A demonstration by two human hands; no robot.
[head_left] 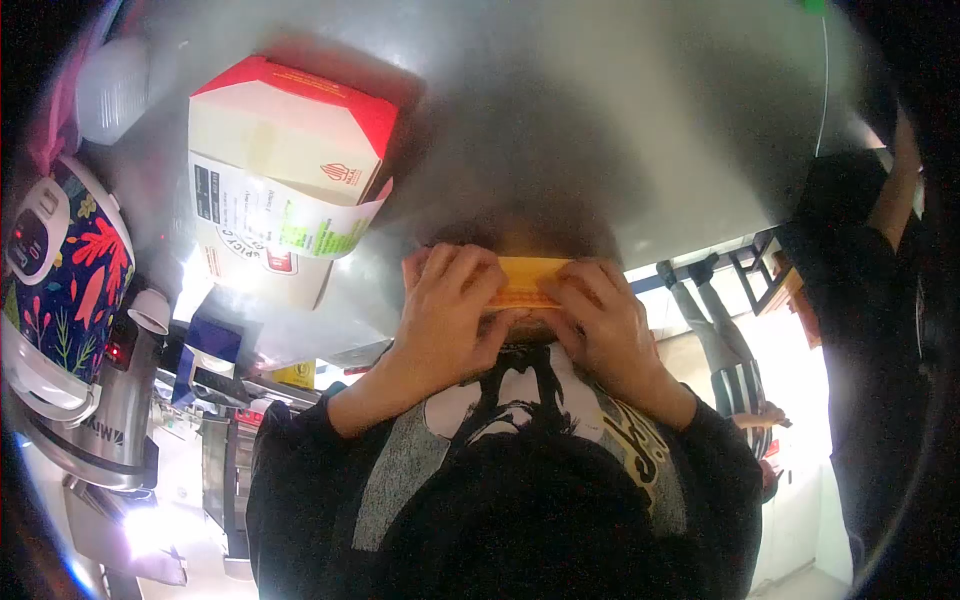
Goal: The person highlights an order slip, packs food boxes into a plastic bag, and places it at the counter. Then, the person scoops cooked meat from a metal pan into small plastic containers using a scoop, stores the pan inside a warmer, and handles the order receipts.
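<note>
At the near edge of the metal table, my left hand [455, 305] grips one end of a yellow-orange folded paper wrapper [528, 280]. Its other end is pinched in my right hand [605, 315], with fingers curled over the top and the thumb below. A darker orange band runs along the wrapper's lower side. What lies inside or under it, if anything, is hidden. To the left of my left hand stands a white and red cardboard box [285, 130], with a printed paper slip [285, 215] curling off its side.
The grey metal table [600, 120] spreads out beyond my hands. At far left are a flower-patterned appliance [75, 280], a steel machine [120, 430] and a translucent plastic container [112, 90]. A person in dark clothes [860, 300] stands close on the right; another in a striped top [740, 390] is farther off.
</note>
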